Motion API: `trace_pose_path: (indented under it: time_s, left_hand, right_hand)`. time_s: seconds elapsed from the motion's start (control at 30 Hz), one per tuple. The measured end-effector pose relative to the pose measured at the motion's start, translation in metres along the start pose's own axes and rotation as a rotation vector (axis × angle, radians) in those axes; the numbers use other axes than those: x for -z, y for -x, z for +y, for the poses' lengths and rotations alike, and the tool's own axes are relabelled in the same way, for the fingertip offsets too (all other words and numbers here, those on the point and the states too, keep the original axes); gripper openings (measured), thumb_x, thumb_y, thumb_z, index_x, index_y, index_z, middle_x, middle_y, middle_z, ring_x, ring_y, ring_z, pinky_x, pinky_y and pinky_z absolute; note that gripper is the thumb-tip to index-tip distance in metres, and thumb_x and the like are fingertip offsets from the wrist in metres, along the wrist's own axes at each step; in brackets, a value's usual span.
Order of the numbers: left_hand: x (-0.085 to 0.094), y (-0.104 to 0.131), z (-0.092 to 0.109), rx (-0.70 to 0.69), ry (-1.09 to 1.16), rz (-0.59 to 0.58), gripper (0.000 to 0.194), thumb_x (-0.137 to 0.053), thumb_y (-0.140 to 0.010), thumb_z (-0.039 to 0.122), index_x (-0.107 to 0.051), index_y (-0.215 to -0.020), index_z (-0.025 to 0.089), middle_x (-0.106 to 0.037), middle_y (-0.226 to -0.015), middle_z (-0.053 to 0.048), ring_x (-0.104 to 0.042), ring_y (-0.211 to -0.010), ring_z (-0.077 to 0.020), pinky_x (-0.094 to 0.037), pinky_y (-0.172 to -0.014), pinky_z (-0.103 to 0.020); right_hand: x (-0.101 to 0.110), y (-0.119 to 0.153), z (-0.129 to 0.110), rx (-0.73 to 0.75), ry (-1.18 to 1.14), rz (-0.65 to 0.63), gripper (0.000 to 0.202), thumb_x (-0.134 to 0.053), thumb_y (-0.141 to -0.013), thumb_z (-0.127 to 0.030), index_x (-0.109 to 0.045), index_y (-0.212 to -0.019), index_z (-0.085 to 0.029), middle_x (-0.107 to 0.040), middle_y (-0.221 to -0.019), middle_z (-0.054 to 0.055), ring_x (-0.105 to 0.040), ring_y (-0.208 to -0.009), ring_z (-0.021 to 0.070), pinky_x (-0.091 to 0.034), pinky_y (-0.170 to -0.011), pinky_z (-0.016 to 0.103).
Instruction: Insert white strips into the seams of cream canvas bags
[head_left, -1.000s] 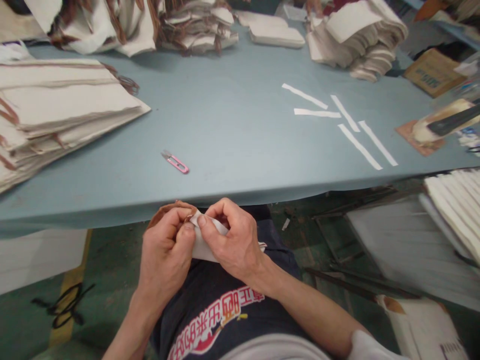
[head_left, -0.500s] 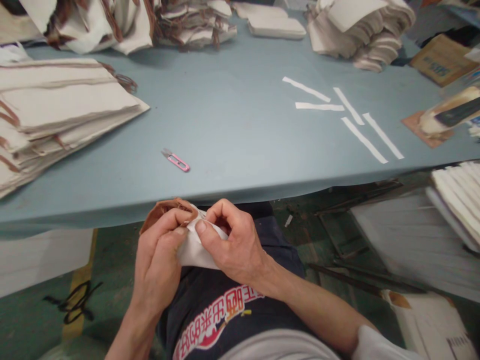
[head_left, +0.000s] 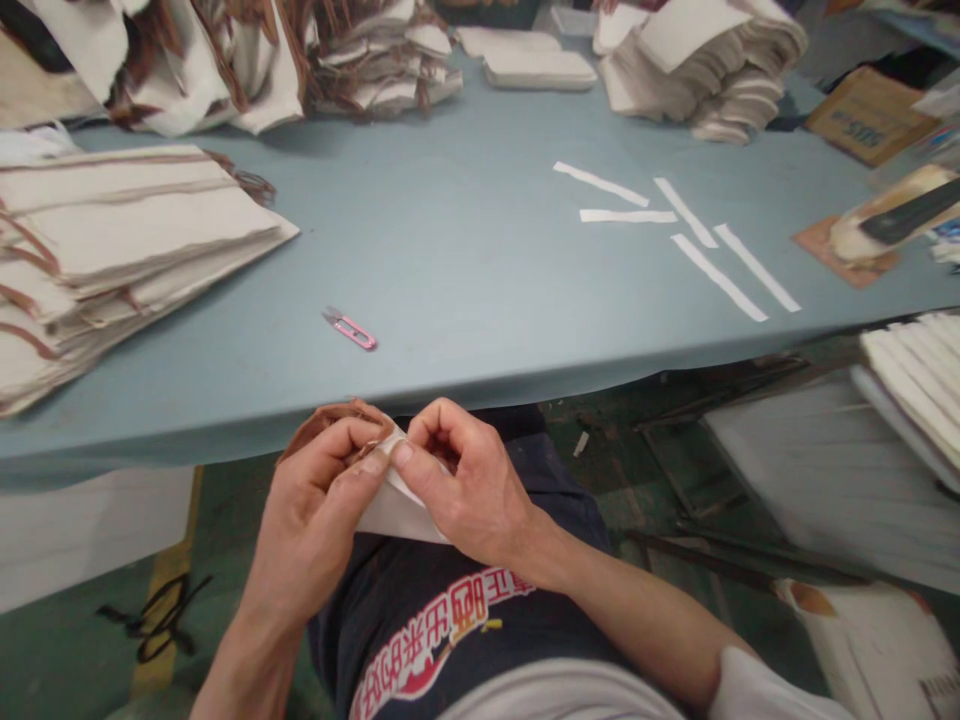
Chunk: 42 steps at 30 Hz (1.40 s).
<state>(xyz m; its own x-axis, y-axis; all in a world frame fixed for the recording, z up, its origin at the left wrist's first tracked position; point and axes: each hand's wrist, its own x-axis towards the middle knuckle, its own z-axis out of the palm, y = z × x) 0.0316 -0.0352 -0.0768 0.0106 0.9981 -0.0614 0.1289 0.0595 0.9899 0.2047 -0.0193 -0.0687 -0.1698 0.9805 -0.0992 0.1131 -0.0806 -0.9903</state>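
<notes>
Over my lap, just in front of the table edge, I hold a white piece (head_left: 409,512) with brown trim (head_left: 319,420), which looks like cloth or soft sheet material. My left hand (head_left: 319,500) is closed on the brown-edged part, thumb and forefinger pinching the rim. Close beside it my right hand (head_left: 469,480) pinches the white part, its thumb almost touching the left thumb. The fingers hide much of the piece between them. On the table beyond lies a pair of pink thread snips (head_left: 351,328), blades pointing to the left.
White strips (head_left: 720,278) lie on the blue-green table (head_left: 450,260). Brown-trimmed white pieces (head_left: 142,220) are stacked at left, with further piles (head_left: 705,60) along the back. A brush-like tool (head_left: 877,225) rests on a brown pad at right. A cardboard box (head_left: 870,115) stands behind it.
My left thumb has moved up and right along the piece, nearer my right thumb. Both hands keep their pinch. The view has shifted slightly.
</notes>
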Motion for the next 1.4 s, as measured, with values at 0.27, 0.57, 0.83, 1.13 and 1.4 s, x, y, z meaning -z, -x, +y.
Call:
trace_pose_path:
  time_s: [0.27,0.57,0.83,1.13,1.4]
  left_hand:
    - [0.007,-0.004,0.034,-0.176,-0.273,-0.022,0.018,-0.074,-0.098,0.033,-0.079,-0.081,0.027,-0.079,-0.089,0.002,-0.071,-0.078,-0.0178,-0.055,-0.068,-0.022]
    - [0.024,0.017,0.015,-0.131,-0.283,0.064,0.018,-0.077,-0.105,0.041,-0.083,-0.095,0.028,-0.076,-0.076,0.003,-0.064,-0.063,-0.0159,-0.049,-0.059,-0.024]
    - [0.036,0.019,0.003,-0.21,-0.115,-0.034,0.026,-0.074,-0.108,0.045,-0.082,-0.094,0.025,-0.075,-0.082,-0.001,-0.066,-0.07,-0.0177,-0.053,-0.064,-0.024]
    - [0.03,0.012,0.013,-0.259,-0.194,-0.075,0.021,-0.071,-0.108,0.031,-0.081,-0.092,0.025,-0.074,-0.076,0.003,-0.063,-0.061,-0.0133,-0.048,-0.056,-0.02]
    - [0.023,0.003,0.015,-0.28,-0.271,-0.083,0.02,-0.068,-0.106,0.02,-0.078,-0.089,0.025,-0.073,-0.073,0.006,-0.063,-0.058,-0.0104,-0.047,-0.055,-0.016]
  right_hand:
    - [0.0,0.005,-0.004,0.098,0.04,-0.053,0.018,-0.065,-0.094,-0.039,-0.056,-0.087,-0.025,-0.063,-0.074,-0.005,-0.052,-0.062,0.0123,-0.042,-0.061,0.027]
    - [0.005,0.0,-0.004,0.28,0.028,-0.184,0.019,-0.06,-0.105,-0.03,-0.062,-0.088,-0.022,-0.064,-0.075,-0.004,-0.056,-0.065,0.0116,-0.045,-0.064,0.025]
    - [0.02,-0.048,0.011,0.756,-0.018,-0.446,0.021,-0.065,-0.112,-0.028,-0.071,-0.128,-0.015,-0.083,-0.116,0.006,-0.059,-0.066,0.0064,-0.051,-0.064,0.02]
    - [0.04,-0.064,-0.011,1.064,0.42,-0.466,0.028,-0.055,-0.122,-0.032,-0.077,-0.117,-0.015,-0.087,-0.112,0.006,-0.082,-0.101,0.0131,-0.06,-0.082,0.023]
    - [0.053,-0.052,-0.035,1.071,0.849,-0.446,0.024,-0.056,-0.119,-0.018,-0.076,-0.107,-0.018,-0.085,-0.098,0.001,-0.076,-0.082,0.0123,-0.038,-0.058,0.029]
